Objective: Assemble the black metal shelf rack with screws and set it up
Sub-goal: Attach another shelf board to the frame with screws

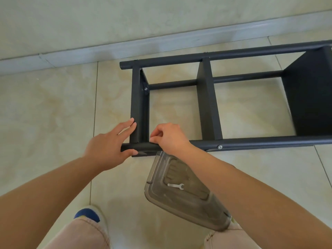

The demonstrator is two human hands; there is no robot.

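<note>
Clearly the rack (206, 97) lies on its side on the tiled floor (53, 108), near the skirting, with three shelf panels standing between its round posts and its right end cut off by the frame edge. The left hand (109, 141) rests on the end shelf with fingers straight and the thumb under the near post (251, 141), holding nothing closed. The right hand (168, 139) is curled, its fingertips pinching at the corner where that shelf meets the post; whether a screw sits between them cannot be told, since the fingers cover the spot. If a screw is there, the risk I judge most likely is that it goes in crooked or slips from the fingertips and rolls across the smooth tiles. The shelf could also shift off its hole, since the left hand only presses it flat and does not grip it. A clear lid (181, 191) lies on the floor just under the post's end, with a small wrench (176, 186) on it; a knee or forearm could nudge it and send the wrench sliding. One screw head (219, 147) shows on the near post and another (145, 89) inside the end bracket. How tight they are cannot be judged.
</note>
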